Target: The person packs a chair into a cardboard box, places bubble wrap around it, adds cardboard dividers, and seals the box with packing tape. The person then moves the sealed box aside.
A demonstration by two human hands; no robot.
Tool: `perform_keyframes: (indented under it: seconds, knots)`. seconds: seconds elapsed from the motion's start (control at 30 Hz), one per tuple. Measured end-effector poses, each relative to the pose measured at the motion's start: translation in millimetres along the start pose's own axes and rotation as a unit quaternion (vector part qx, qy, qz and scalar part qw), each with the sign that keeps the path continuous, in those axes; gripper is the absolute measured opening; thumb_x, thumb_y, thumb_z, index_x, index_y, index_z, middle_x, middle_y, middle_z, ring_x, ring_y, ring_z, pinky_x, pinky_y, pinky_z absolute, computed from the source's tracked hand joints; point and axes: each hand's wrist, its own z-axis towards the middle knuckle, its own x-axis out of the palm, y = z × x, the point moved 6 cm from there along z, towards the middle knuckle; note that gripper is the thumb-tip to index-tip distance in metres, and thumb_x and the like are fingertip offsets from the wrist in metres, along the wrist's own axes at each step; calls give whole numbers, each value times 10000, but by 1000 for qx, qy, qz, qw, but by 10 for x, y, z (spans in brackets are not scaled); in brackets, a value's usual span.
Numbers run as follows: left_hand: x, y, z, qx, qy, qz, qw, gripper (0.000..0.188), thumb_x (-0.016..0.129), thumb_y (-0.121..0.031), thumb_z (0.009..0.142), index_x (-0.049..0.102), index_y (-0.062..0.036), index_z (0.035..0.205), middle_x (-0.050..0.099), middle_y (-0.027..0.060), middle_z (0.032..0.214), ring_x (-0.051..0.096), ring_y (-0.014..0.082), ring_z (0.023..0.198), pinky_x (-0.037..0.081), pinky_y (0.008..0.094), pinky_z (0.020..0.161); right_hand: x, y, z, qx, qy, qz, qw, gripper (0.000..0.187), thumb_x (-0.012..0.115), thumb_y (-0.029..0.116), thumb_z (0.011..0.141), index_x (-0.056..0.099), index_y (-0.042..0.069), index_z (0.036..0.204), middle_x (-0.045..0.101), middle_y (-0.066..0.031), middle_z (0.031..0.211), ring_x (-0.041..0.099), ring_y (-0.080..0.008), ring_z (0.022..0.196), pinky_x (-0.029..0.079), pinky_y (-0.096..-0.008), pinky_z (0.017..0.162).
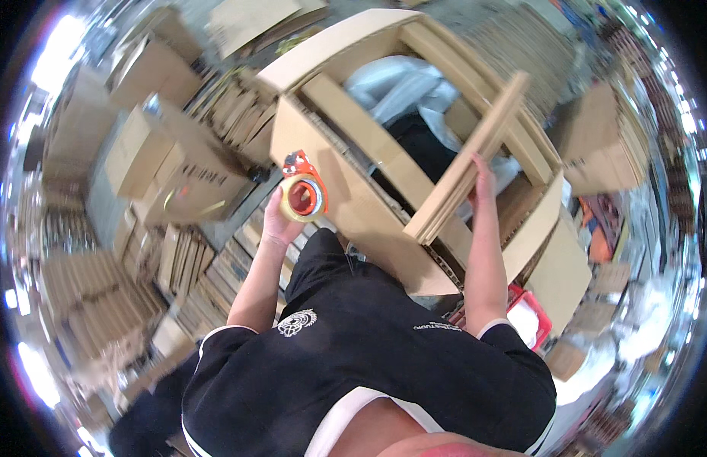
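My left hand (277, 221) is closed around an orange tape dispenser (320, 171) with a roll of tape on it, held beside the near left wall of a large open carton (346, 190). In my right hand (483, 181) is a long folded cardboard strip (475, 156), slanting over the carton's opening. My fingers wrap its right side. Inside the carton lie pale plastic wrapping (403, 87) and something black (426, 148) that I cannot make out. Cardboard pieces (368, 137) line the carton's inner sides.
Stacked flat cardboard (521, 46) lies behind the carton. On the left stand closed boxes (189, 164) and piles of folded cardboard (94, 286). A red container (537, 320) sits close to my right arm. More cartons (601, 141) stand at the right.
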Motion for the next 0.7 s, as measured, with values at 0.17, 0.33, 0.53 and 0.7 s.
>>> perform_keyframes:
  seconds: [0.17,0.33,0.53,0.7]
  knots:
    - [723,16,1387,-111,99,29,988,747,701,-531,1009,522,-55,1557,588,119,1554,545,323,1448,408,519,1251,175,-86,-26,36,-26,31,999,768,668,676,1019,667,-3,1378,740,-110,1185,725,-215,1019,607,-382,880]
    - [1063,339,2478,-204,142,50,967,655,606,-479,1081,506,-45,1561,587,148,1538,546,330,1440,407,536,1252,-104,-19,-250,12,-139,78,987,728,633,591,1078,632,-32,1455,750,-137,1272,734,-239,1097,593,-402,926]
    - [910,455,2981,-301,126,200,924,695,340,-604,1124,522,-90,1555,603,155,1515,591,377,1380,500,604,1120,-688,197,-557,64,-343,-280,894,450,684,409,1053,746,-7,1213,790,-182,1155,753,-303,918,589,-433,905]
    - [951,449,3078,-455,170,123,865,943,342,-841,1018,452,-132,1630,610,162,1510,629,419,1312,568,623,958,-486,292,-883,-44,-512,-498,698,448,679,383,1022,667,33,1301,682,-255,1307,628,-459,1254,529,-524,1059]
